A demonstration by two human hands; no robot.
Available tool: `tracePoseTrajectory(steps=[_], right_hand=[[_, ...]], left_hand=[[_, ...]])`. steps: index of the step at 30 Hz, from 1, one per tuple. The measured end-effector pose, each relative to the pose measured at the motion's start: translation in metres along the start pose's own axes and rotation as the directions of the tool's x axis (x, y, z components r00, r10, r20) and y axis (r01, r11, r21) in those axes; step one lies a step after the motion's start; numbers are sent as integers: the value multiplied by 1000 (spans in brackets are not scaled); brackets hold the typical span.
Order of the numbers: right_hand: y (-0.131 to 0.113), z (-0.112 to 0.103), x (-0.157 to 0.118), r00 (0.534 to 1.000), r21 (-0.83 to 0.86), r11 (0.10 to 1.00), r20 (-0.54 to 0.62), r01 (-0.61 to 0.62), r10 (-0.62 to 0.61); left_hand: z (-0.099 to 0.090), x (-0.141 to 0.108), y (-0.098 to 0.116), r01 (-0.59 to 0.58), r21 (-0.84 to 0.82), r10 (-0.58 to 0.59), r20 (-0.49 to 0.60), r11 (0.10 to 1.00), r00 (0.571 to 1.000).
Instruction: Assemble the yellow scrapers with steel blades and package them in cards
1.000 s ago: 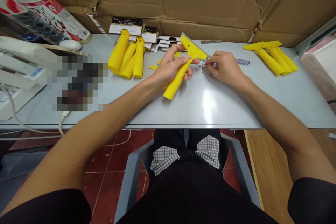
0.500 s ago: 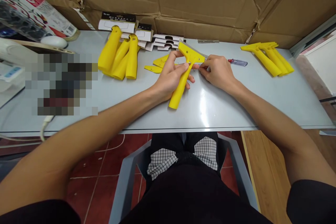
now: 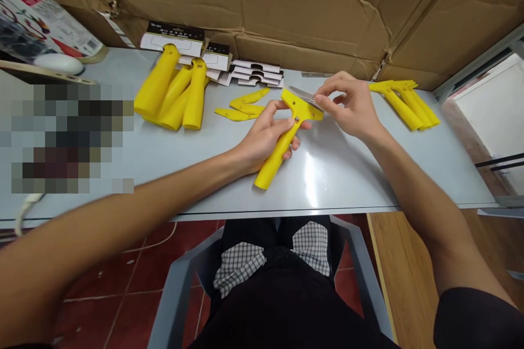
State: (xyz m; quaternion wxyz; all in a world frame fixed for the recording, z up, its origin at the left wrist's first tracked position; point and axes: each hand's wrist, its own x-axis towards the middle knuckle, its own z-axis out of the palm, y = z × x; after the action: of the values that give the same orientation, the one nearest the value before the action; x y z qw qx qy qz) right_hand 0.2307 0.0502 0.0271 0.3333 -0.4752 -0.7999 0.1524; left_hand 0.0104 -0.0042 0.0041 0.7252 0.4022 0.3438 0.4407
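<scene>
My left hand (image 3: pixel 266 136) is closed round the neck of a yellow scraper (image 3: pixel 273 162), its handle slanting down toward me. A thin metal blade (image 3: pixel 301 94) lies along the far edge of the scraper's wide head. Thumb and fingers of my right hand (image 3: pixel 350 106) pinch the blade's right end. Just left of the scraper head, several flat yellow head plates (image 3: pixel 249 101) rest on the table, partly behind my left hand.
Several yellow handles (image 3: pixel 153 87) lie at the left, before black-and-white packaging cards (image 3: pixel 176 35). More yellow scrapers (image 3: pixel 403 103) are stacked at the right. A large cardboard sheet (image 3: pixel 282 11) stands along the back of the grey table (image 3: pixel 347 185).
My right hand has risen from low beside the scraper head to the blade at its far edge. The screwdriver seen behind that hand is now hidden. The view has shifted slightly.
</scene>
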Motion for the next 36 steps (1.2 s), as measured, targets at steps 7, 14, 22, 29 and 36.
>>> tracePoseTrajectory(steps=[7,14,22,29,36], right_hand=[[-9,24,-7,999,351,936,41,-34,21],[-17,21,-8,996,386,919,56,-80,63],[-18,19,-9,995,373,924,78,-85,61],[-18,18,-9,995,400,913,82,-82,54],[-19,26,-11,989,396,907,81,-143,120]], left_hand=[[5,-7,-2,-9,90,3,66,996,998],[3,-6,-7,-40,91,33,76,995,997],[4,-6,-8,-26,70,21,72,997,997],[3,-5,-8,-34,90,26,91,995,995],[4,-6,-8,-9,77,3,79,997,997]])
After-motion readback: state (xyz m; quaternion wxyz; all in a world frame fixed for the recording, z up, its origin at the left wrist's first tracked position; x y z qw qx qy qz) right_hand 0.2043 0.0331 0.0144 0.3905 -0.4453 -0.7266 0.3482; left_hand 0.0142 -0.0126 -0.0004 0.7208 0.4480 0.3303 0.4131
